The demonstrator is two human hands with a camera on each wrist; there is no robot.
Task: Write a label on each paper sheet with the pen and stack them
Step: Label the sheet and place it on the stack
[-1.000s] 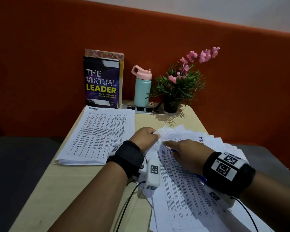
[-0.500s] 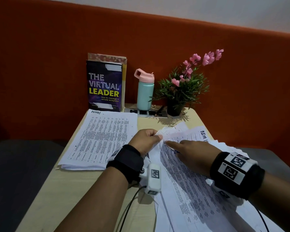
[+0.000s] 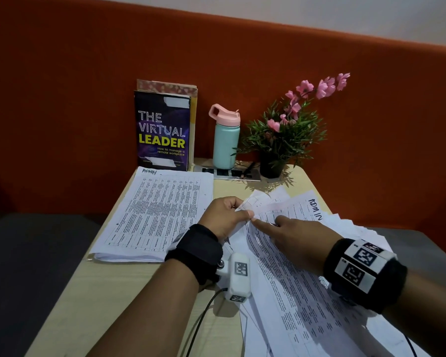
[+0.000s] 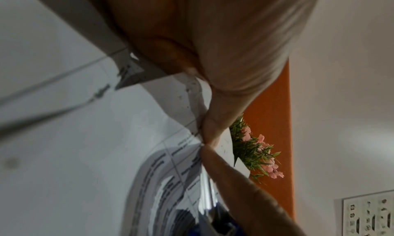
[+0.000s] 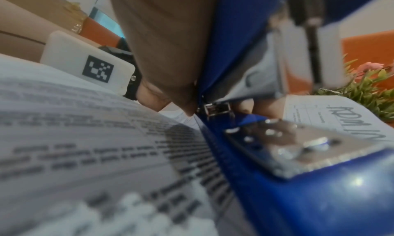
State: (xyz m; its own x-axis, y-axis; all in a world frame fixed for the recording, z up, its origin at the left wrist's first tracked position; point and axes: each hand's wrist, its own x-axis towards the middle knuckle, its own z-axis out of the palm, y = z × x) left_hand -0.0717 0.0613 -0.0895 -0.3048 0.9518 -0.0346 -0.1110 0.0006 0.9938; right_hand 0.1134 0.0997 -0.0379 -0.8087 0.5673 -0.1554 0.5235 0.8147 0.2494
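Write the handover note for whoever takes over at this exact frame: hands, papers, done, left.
Left hand: pinching the corner of a sheet from the fanned pile.
Right hand: fingertip pressing on that pile; holds a blue stapler, no pen visible.
Done: stack at left, top sheet labelled. Fanned pile's top sheet also labelled.
Left: move it onto the stack, label the remaining sheets.
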